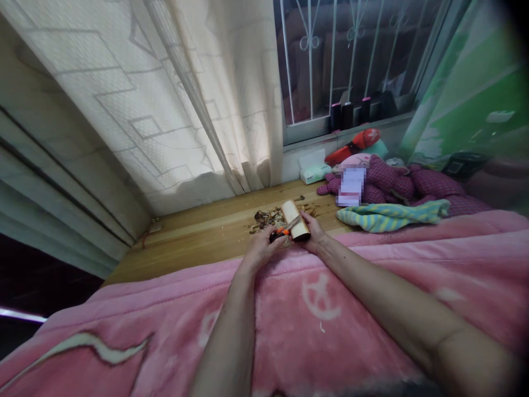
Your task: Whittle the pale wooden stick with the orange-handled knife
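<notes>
My left hand (260, 249) grips a folding knife (281, 233) with an orange and black handle. Its steel blade lies across a pale cylindrical piece of wood (295, 219). My right hand (313, 232) holds the lower end of that piece, whose far end rests among a heap of brown wood shavings (264, 220). The shavings lie scattered on a wooden board (198, 240). Both hands hover close together just above the board's near edge, and my fingers hide part of the knife handle.
A pink fleece blanket (289, 309) lies under my forearms. Beyond the board are a striped towel (390, 216), a plum quilted cloth (392, 184), a tissue box (314, 167) and a red plush toy (355, 144). A cream curtain (185, 94) hangs left; a barred window (347, 60) stands behind.
</notes>
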Tool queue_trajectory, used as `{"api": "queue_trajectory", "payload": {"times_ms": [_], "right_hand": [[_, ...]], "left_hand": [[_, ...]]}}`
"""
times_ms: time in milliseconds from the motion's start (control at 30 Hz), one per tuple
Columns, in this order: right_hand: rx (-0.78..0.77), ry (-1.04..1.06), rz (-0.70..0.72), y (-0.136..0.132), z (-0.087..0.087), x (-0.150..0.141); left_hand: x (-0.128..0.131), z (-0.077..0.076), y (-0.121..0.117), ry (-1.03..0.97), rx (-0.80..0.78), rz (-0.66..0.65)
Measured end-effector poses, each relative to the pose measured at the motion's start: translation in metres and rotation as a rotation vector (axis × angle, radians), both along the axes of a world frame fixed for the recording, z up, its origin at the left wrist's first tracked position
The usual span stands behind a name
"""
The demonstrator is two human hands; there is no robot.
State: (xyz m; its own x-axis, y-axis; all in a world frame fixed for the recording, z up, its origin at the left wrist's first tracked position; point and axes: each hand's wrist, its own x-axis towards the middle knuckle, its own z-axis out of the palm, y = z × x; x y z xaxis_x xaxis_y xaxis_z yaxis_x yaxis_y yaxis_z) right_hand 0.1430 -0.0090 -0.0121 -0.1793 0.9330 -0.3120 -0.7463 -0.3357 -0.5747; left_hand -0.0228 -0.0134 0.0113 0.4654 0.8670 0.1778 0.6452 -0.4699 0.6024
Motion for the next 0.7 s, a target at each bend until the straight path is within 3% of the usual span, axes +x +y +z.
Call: {"api": "queue_trajectory", "payload": {"times_ms": [300, 700], "right_hand": [[0.032, -0.005, 0.055, 0.003, -0.005, 0.002], [-0.081, -0.078, 0.023, 0.002, 0.003, -0.005]], "left_hand": [[0.005, 0.005, -0.002, 0.139, 0.004, 0.062], [0.002, -0.008, 0.007, 0.177, -0.013, 0.196]]}}
